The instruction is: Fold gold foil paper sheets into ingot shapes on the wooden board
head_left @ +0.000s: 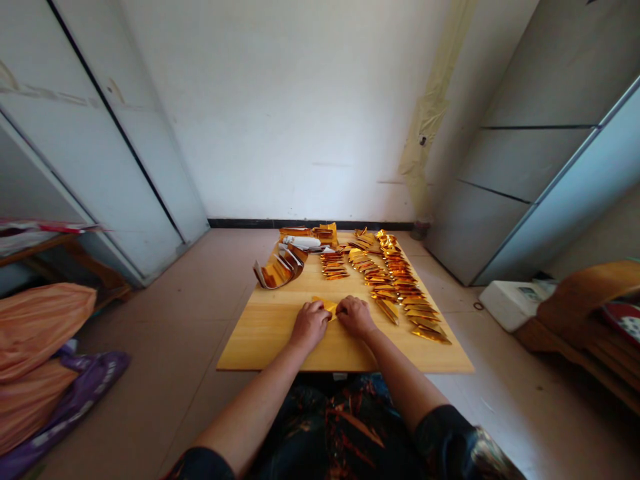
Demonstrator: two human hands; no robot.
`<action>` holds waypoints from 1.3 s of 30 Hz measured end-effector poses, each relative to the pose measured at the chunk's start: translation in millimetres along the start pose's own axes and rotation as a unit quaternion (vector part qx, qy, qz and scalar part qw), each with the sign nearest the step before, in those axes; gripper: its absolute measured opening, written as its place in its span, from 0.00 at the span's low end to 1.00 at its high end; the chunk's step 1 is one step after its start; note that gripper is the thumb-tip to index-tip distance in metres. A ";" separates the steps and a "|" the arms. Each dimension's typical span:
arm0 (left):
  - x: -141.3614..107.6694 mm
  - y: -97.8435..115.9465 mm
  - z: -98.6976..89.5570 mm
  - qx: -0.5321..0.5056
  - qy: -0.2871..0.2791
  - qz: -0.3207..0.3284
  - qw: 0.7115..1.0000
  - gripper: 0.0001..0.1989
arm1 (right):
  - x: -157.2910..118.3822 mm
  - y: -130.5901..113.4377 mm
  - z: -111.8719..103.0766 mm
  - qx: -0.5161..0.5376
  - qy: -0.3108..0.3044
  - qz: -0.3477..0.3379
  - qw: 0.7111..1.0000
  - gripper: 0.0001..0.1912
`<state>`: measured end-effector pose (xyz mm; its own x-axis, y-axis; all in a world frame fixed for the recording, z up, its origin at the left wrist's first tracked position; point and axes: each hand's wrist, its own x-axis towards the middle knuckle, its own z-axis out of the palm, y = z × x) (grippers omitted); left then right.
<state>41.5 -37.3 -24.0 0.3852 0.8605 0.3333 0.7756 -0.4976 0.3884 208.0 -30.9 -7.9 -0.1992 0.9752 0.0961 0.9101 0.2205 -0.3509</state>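
My left hand point(310, 321) and my right hand point(354, 316) meet low over the middle of the board, both with fingers bent inward and closed on a small, shiny gold foil-paper piece point(327, 307). It lies between them just above the wood, left fingers over one side and right fingers at the other; its creases are partly hidden under my knuckles.

Ahead and to my right run overlapping rows of pointed, folded gold foil-paper shapes point(400, 273), crisp-edged and glinting amber where light catches the creases. The nearest ones lie flatter and show long, boat-like outlines. A shorter stack of narrow gold folds point(334, 265) stands straight beyond my hands. To the left, a curved bundle of gold and brown sheets point(280, 268) bows upward, pale edges fanned inside, and behind it rests a smooth, rounded white bundle point(300, 242).

The board is a rectangular pale-wood tabletop point(260, 337) with a faint straight grain. Beneath spread pinkish floor tiles point(195, 300), up to a black skirting strip point(310, 224) and a plain white wall point(290, 100) with wrinkled yellowish tape point(430, 113). A grey panelled cabinet point(520, 160) stands right; a crinkled orange plastic bag point(45, 320) slumps left.
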 end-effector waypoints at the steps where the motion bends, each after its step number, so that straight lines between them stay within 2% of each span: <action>1: 0.0 -1.4 0.1 -0.005 -0.002 0.004 1.000 0.12 | 0.2 -0.2 -0.1 0.002 0.000 0.001 1.000 0.09; 6: 0.3 -8.3 -0.3 -0.023 -0.015 0.025 0.999 0.14 | 1.6 -6.8 0.7 -0.006 0.004 0.030 1.000 0.06; 10: 0.5 -9.7 -0.9 -0.030 -0.015 0.028 0.999 0.15 | 2.2 -11.8 1.9 -0.017 0.012 0.045 0.999 0.12; 14: 0.5 -8.9 -0.8 -0.031 -0.015 0.024 0.999 0.14 | 3.3 -8.3 -0.1 0.001 0.000 0.051 0.999 0.06; 16: 0.0 -8.5 -0.6 -0.027 -0.016 0.025 0.999 0.14 | 4.2 -4.7 -1.9 0.016 -0.006 0.046 0.999 0.06; 21: -1.2 -8.8 -0.3 -0.012 -0.016 0.036 0.999 0.11 | 3.1 2.3 -5.5 0.036 -0.016 0.010 0.999 0.12; 25: 3.5 -12.0 -3.8 0.002 -0.031 0.046 0.998 0.11 | -4.0 2.4 -7.6 0.015 -0.006 -0.045 0.999 0.13; 32: 11.6 -16.1 -19.4 0.085 -0.049 0.059 0.993 0.12 | -18.0 -12.0 -4.9 -0.033 -0.021 -0.099 0.994 0.13; 39: 2.0 -16.6 -19.8 0.084 -0.045 0.069 0.993 0.12 | -19.8 -20.4 -1.3 -0.030 -0.029 -0.130 0.991 0.12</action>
<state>19.5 -29.4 -12.7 0.5304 0.7955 0.2929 0.7821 -0.5925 0.1930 193.9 -54.8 -1.4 -0.4485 0.8855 0.1216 0.8451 0.4644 -0.2649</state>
